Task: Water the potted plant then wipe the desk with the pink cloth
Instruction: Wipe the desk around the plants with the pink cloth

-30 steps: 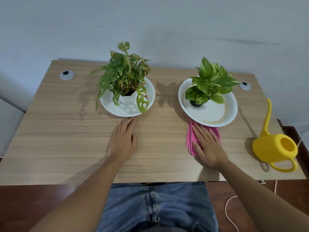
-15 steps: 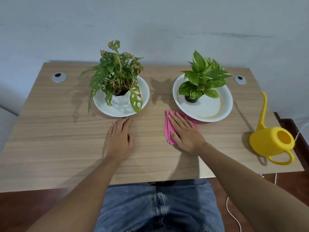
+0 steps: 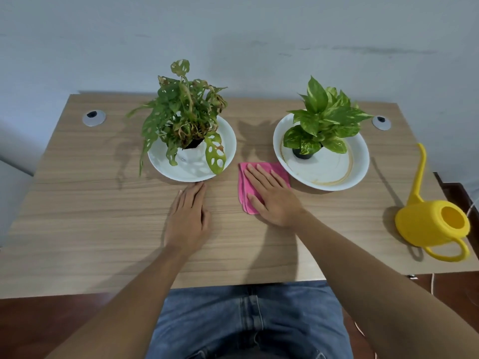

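Note:
A folded pink cloth (image 3: 245, 183) lies on the wooden desk (image 3: 77, 203) between two white plates. My right hand (image 3: 272, 198) presses flat on the cloth, fingers spread and pointing away from me. My left hand (image 3: 188, 216) rests palm down on the bare desk, its fingertips near the rim of the left plate (image 3: 228, 149). That plate holds a holey-leaved potted plant (image 3: 184, 117). The right plate (image 3: 360, 164) holds a small variegated potted plant (image 3: 321, 120) in a black pot. A yellow watering can (image 3: 432, 224) stands at the desk's right edge.
Two round grey cable grommets sit in the desk's far corners, the left grommet (image 3: 94, 117) and the right grommet (image 3: 381, 123). A pale wall rises right behind the desk. My jeans (image 3: 246, 322) show below the desk's near edge.
My right hand has slid the pink cloth leftward across the desk, from below the right plate into the gap between the plates. My left hand has stayed put.

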Available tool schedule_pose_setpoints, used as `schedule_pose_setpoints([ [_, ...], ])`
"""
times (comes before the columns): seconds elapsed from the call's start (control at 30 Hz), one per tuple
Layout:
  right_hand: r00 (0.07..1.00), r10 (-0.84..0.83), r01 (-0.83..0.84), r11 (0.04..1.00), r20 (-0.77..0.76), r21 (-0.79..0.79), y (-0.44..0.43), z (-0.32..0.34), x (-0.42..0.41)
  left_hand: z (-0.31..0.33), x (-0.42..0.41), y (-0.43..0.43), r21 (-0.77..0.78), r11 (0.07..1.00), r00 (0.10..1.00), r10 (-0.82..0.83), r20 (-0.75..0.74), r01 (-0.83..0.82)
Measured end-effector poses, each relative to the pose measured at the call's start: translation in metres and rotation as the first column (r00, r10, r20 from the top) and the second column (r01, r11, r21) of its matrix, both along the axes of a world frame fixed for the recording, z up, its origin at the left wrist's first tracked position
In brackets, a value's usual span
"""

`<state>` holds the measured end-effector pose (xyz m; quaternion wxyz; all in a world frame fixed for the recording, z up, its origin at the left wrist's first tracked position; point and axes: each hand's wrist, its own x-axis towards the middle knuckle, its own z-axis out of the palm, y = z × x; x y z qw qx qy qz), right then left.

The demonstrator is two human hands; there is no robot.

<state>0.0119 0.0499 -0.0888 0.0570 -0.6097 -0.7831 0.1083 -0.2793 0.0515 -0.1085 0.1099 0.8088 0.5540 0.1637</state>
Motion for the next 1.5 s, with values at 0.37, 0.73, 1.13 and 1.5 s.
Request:
schedule_pose_setpoints([
  [0.37, 0.997, -0.066, 0.066, 0.998, 0.042, 0.011, -0.008, -0.004, 0.004, 0.009, -0.005, 0.003, -0.009, 1.0, 0.998, -0.01, 0.069, 0.011],
  [0.73, 0.994, 0.042, -0.043, 0.999, 0.103, 0.009, -0.001, -0.007, -0.072, 0.02, -0.185, 0.044, -0.066, 0.97, 0.971, 0.236, 0.028, -0.234],
  [1.13, 0.949, 0.3, -0.302, 0.953, 0.094, 0.005, -0.002, -0.005, -0.195, 0.016, -0.23, 0.046, -0.007, 0.998, 0.994, 0.068, -0.081, -0.069],
  [1.5, 0.922, 0.384, -0.386, 0.921, 0.042, 0.055, 0.034, -0.005, -0.25, 0.018, -0.233, 0.039, -0.012, 0.994, 0.992, 0.109, -0.057, -0.109],
])
